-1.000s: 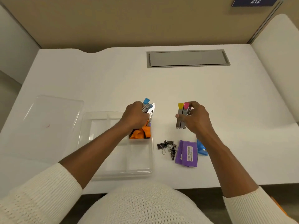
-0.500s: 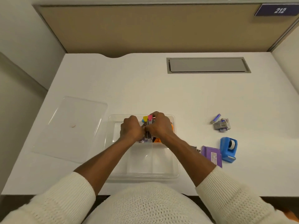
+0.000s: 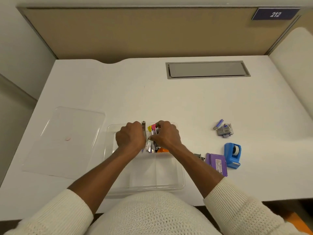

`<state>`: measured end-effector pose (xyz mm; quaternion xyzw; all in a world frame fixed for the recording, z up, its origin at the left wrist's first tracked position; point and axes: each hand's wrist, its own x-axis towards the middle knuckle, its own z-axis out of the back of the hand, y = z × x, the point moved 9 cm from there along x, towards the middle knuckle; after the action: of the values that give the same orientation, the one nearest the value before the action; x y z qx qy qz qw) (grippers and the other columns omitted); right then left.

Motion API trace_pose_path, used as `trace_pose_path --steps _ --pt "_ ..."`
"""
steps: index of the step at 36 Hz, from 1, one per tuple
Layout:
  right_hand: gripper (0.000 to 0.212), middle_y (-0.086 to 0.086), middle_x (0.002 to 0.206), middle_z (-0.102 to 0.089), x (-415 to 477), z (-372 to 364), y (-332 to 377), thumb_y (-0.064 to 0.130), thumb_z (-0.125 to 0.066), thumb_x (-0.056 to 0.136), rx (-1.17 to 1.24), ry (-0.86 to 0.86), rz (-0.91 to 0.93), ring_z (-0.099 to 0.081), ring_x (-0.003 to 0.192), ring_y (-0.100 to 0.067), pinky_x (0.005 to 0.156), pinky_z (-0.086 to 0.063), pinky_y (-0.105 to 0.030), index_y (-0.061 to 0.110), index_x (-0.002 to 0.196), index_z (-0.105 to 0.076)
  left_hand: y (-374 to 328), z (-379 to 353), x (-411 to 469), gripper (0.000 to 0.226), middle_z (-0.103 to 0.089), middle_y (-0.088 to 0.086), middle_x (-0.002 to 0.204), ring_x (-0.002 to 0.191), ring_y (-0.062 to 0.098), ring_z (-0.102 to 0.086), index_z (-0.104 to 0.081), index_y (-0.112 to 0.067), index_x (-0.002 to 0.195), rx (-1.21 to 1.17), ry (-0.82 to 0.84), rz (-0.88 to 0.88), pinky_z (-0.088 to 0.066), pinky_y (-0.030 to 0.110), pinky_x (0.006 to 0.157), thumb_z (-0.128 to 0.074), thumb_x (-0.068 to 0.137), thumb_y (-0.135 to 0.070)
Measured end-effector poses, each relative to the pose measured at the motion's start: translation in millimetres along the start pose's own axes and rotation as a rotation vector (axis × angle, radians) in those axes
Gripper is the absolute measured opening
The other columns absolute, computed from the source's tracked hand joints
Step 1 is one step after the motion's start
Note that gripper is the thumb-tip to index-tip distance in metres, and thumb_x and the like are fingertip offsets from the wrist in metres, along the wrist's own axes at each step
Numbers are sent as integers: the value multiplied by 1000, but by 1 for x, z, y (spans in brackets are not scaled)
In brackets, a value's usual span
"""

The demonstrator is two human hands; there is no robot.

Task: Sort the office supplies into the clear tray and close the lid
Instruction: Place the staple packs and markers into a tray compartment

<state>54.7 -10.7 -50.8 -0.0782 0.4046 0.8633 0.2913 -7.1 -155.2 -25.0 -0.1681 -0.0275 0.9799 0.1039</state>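
The clear divided tray [image 3: 169, 182] sits at the desk's near edge, in front of me. Both hands are over its far compartments. My left hand [image 3: 130, 136] is closed around a metal stapler [image 3: 143, 127] that sticks up past its knuckles. My right hand [image 3: 166, 135] grips a bundle of small staplers with yellow and pink ends [image 3: 152, 128]. An orange item [image 3: 162, 150] lies in the tray under my right wrist. The clear lid [image 3: 66, 141] lies flat to the left of the tray.
To the right of the tray lie binder clips [image 3: 199, 156], a purple box [image 3: 217, 164], a blue tape dispenser [image 3: 232, 155] and small staple boxes [image 3: 224, 129]. A grey cable hatch [image 3: 207, 70] is set into the far desk. Partition walls stand behind and to the right.
My right hand carried the yellow and pink staplers left from the bare desk to the tray, meeting my left hand there. The view shifted, bringing the tape dispenser and staple boxes into sight.
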Motion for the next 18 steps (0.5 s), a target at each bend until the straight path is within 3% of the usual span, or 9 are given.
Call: trace_pose_path --steps 2,5,7,10,12,14,16,18 --pt "39 11 78 -67 0 -3 5 25 -84 70 -49 3 20 -66 77 -15 65 -55 -30 30 106 -70 8 4 2 32 -40 -1 73 83 28 -66 -47 -19 78 -6 -33 14 -43 32 65 -79 84 -17" --pt "37 9 83 -68 1 -8 15 22 -81 74 -111 -13 69 -68 81 -18 73 -61 -36 28 109 -70 17 9 6 23 -53 1 78 73 26 -55 -59 -15 81 -63 -93 19 -42 32 64 -79 87 -23" --pt "36 4 90 -72 1 -11 22 25 -82 76 -154 -28 105 -68 83 -20 73 -58 -34 24 109 -70 18 12 10 17 -68 7 92 78 29 -61 -70 -13 94 -102 -111 16 -43 33 66 -77 91 -27" --pt "33 -3 95 -75 -1 -14 28 27 -80 79 -206 -60 148 -69 85 -24 72 -56 -34 17 109 -69 14 13 16 23 -73 10 103 84 29 -66 -71 -13 106 -166 -107 -12 -43 33 67 -76 94 -31" --pt "35 -8 99 -74 -5 -16 32 27 -78 81 -255 -78 172 -69 86 -26 72 -57 -34 13 111 -67 10 14 18 23 -74 8 101 79 25 -60 -72 -14 105 -200 -106 -21 -42 32 66 -78 93 -33" --pt "37 -11 103 -71 -9 -19 35 28 -77 84 -294 -85 196 -68 89 -28 68 -50 -32 10 113 -63 6 14 18 20 -75 6 100 82 25 -67 -74 -16 103 -205 -96 -36 -43 31 65 -80 91 -32" --pt "36 -13 107 -69 -11 -21 38 29 -75 87 -325 -88 213 -67 92 -30 68 -42 -31 10 113 -61 1 11 15 13 -77 5 96 83 26 -72 -75 -17 98 -162 -79 -63 -50 31 65 -80 91 -27" --pt "35 -14 111 -68 -14 -23 41 29 -73 89 -375 -96 235 -68 93 -30 68 -45 -32 11 117 -60 -2 7 11 7 -76 6 92 80 27 -73 -75 -15 94 -112 -64 -93 -58 34 68 -77 92 -22"
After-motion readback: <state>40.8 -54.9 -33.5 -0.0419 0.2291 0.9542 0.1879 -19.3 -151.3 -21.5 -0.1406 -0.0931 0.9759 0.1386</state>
